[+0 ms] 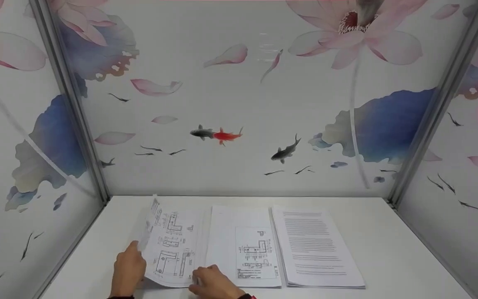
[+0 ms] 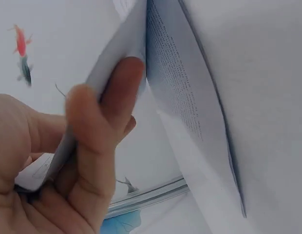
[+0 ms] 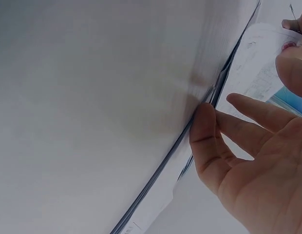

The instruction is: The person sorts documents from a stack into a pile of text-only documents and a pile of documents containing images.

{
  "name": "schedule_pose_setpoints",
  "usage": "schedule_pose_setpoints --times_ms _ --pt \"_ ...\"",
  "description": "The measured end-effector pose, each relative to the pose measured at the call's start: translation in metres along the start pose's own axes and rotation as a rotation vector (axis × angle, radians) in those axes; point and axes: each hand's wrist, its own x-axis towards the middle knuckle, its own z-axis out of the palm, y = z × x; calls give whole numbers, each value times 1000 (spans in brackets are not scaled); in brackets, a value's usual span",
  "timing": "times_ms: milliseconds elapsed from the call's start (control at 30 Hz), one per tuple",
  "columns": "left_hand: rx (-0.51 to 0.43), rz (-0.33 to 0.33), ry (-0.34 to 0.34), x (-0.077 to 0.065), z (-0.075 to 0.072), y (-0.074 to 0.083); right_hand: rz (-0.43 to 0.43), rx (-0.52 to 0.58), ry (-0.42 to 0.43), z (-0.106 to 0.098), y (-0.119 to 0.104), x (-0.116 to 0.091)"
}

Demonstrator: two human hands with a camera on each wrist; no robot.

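Note:
On the left of the table, a white sheet with technical drawings is raised along its left side, leaning up off the table. My left hand pinches that side between thumb and fingers; in the left wrist view, the lifted paper passes between its fingers. Below it a page of printed text shows. My right hand is at the drawing sheet's lower right corner. Its fingertips touch the paper edge in the right wrist view, fingers lightly bent. Part of that contact is hidden.
A middle stack with a drawing lies beside the raised sheet. To its right rests a stack of printed text pages. White table surface extends to the right. Patterned panels with metal posts enclose three sides.

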Motion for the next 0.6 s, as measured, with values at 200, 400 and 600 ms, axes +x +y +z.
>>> schedule_pose_setpoints --times_ms 200,400,600 --pt "-181 -10 81 1 -15 7 55 112 -36 -2 2 -4" --pt "-263 -17 141 -3 -21 14 11 248 -35 -7 2 -4" --pt "-297 -3 211 -5 -20 22 33 364 14 -10 5 -3"
